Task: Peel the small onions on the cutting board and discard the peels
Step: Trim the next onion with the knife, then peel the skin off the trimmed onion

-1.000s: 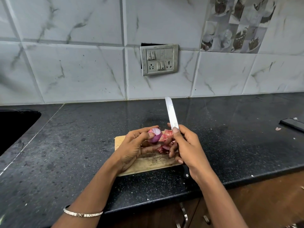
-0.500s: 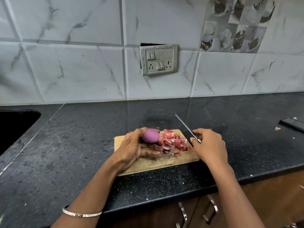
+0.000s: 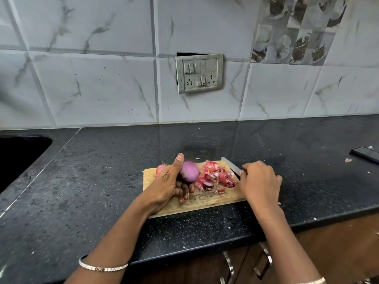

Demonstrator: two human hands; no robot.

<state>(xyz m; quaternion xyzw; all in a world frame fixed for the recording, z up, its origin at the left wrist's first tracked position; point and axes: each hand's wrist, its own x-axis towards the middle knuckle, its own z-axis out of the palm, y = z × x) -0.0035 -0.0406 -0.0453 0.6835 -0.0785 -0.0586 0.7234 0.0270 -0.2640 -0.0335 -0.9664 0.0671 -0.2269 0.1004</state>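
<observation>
1. Purple and smooth, the peeled onion point(image 3: 189, 171) is sitting in the curled fingers point(image 3: 184, 191) of the left hand point(image 3: 166, 187). The thumb is standing up along its left side, so the hold is looking like a loose cradle and not a squeeze. I am judging that this is for checking the bare surface.
2. I am seeing the right hand point(image 3: 260, 181) wrapping its fingers around the handle of the knife point(image 3: 230, 166); the handle itself is hidden under the hand. The blade is lying low over the far right corner of the board, apart from the left hand, I think for keeping the edge away from those fingers.
3. Between both hands the red peels point(image 3: 215, 177) are lying in one heap on the cutting board point(image 3: 205, 201), not yet discarded. Keeping them together is making the later collecting easier.
4. Behind the left hand one unpeeled onion point(image 3: 160, 168) is peeking out at the far left corner of the board, probably waiting for its turn.
5. Around the board the black countertop point(image 3: 102, 181) is carrying everything, and the sink point(image 3: 20, 156) is opening at the far left.
</observation>
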